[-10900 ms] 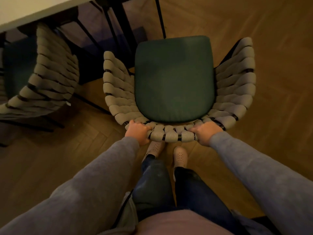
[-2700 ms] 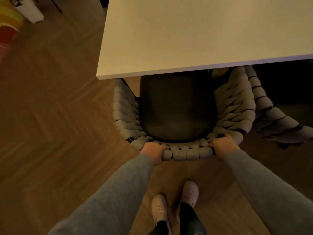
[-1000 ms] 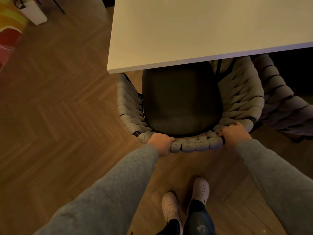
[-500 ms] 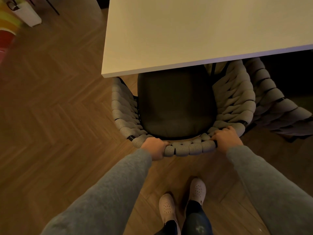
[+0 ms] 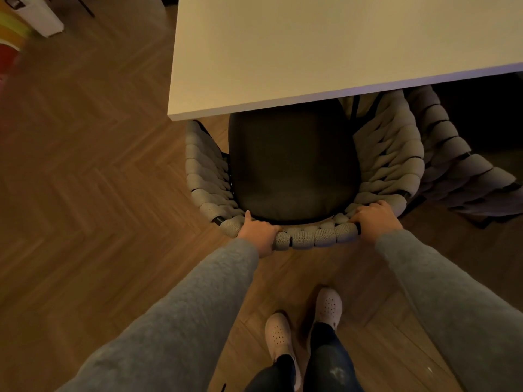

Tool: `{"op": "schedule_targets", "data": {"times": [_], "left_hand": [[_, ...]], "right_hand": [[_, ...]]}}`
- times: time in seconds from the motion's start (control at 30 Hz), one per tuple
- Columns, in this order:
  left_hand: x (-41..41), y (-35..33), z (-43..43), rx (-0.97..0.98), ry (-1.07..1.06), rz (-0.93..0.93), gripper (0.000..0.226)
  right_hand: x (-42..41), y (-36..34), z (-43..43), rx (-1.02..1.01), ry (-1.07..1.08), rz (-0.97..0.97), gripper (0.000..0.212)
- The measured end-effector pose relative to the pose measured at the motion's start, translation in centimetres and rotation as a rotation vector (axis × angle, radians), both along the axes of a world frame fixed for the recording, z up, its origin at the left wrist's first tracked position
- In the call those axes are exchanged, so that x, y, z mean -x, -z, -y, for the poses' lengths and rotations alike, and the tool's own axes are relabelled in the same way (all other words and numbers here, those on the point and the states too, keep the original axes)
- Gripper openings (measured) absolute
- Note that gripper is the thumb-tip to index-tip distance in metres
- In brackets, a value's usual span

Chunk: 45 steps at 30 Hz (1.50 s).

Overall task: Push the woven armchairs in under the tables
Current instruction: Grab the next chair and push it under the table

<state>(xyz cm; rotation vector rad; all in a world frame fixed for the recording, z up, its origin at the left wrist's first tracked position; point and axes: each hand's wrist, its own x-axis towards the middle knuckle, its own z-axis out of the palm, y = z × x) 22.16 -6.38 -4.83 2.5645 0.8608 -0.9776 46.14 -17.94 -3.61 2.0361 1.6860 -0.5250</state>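
A: What's hidden?
B: The front of the chair [image 5: 387, 154] is under the worktop [image 5: 311, 46]. Its edge covers the front of the dark seat [image 5: 291, 165] and both arm ends. Chair legs not visible. The worktop is cut off at top and right, and I can't see what holds it up.
A: Hands?
B: The left hand [image 5: 259, 233] and right hand [image 5: 375, 222] are both on the woven back rim, one toward each end. The fingers [image 5: 365, 212] are wrapped over the rim and clamped on it. The tips go down the inside, out of sight. The left thumb sticks up against the weave.
A: Anything in the way?
B: There's a second chair [image 5: 458, 171] just to the right, also partly under the worktop. Its woven side is right against the first chair's right arm, touching or a hair apart, can't tell which. Its far side is dark and cropped.
A: Rest?
B: Herringbone floor [image 5: 85, 165]. Pale shoes [image 5: 328, 305] behind the chair, apart from it. Grey sleeves [image 5: 184, 321] fill the bottom. At top left there's a white thing [image 5: 39, 15] and something yellow-red [image 5: 11, 43], blurred and cropped. Can't identify either.
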Motion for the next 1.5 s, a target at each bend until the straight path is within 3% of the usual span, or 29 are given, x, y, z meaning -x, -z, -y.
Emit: {"op": "schedule_targets", "data": {"times": [0.2, 0.37, 0.5, 0.7, 0.93, 1.1, 1.3, 1.5], "left_hand": [[-0.3, -0.4, 0.0, -0.006, 0.013, -0.041, 0.063], [-3.7, -2.4, 2.1, 0.109, -0.174, -0.019, 0.093], [-11.2, -4.7, 6.2, 0.062, -0.21, 0.171, 0.09], [-26.2, -6.8, 14.8, -0.061, -0.029, 0.362, 0.079], [-45.4, -8.3, 28.0, 0.002, 0.156, 0.398, 0.073], [-55.2, -8.5, 33.9, 0.033, 0.348, 0.307, 0.075], [-66.5, -8.2, 36.6, 0.073, 0.361, 0.236, 0.074], [-80.7, -8.0, 38.3, 0.116, 0.411, 0.29, 0.071]], "right_hand": [[-0.5, 1.3, 2.4, -0.126, 0.083, -0.196, 0.081], [-1.0, 1.8, 7.4, -0.492, 0.123, -0.348, 0.068], [-6.3, 0.6, 11.3, -0.613, 0.262, -0.367, 0.071], [-20.7, -3.4, 20.0, -0.394, 0.493, -0.231, 0.072], [-34.4, -5.9, 34.0, -0.152, 0.831, -0.324, 0.077], [-40.7, -5.2, 40.8, -0.178, 0.986, -0.335, 0.085], [-49.5, -4.9, 43.7, -0.276, 1.096, -0.366, 0.089], [-63.0, -6.0, 43.9, -0.316, 1.162, -0.31, 0.088]]}}
